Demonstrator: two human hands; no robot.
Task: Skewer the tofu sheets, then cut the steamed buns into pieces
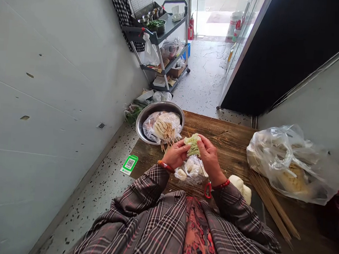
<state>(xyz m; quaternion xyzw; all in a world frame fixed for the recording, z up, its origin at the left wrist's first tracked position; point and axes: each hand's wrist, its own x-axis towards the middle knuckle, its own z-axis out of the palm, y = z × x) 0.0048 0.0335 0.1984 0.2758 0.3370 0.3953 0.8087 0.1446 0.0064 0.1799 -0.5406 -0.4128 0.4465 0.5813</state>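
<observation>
Between my two hands, over the wooden table, is a pale green, ridged piece of food. My left hand pinches its left side, and my right hand grips its right side with the thumb on top. A thin stick shows just below the piece. Under my hands lies a clear plastic bag of whitish pieces. To the left, a metal bowl holds bagged pale food on skewers, whose stick ends point toward my left hand.
Red-handled scissors and white blocks sit near my right forearm. Bare sticks and a large plastic bag lie right. A green QR card is left, a cart beyond the table.
</observation>
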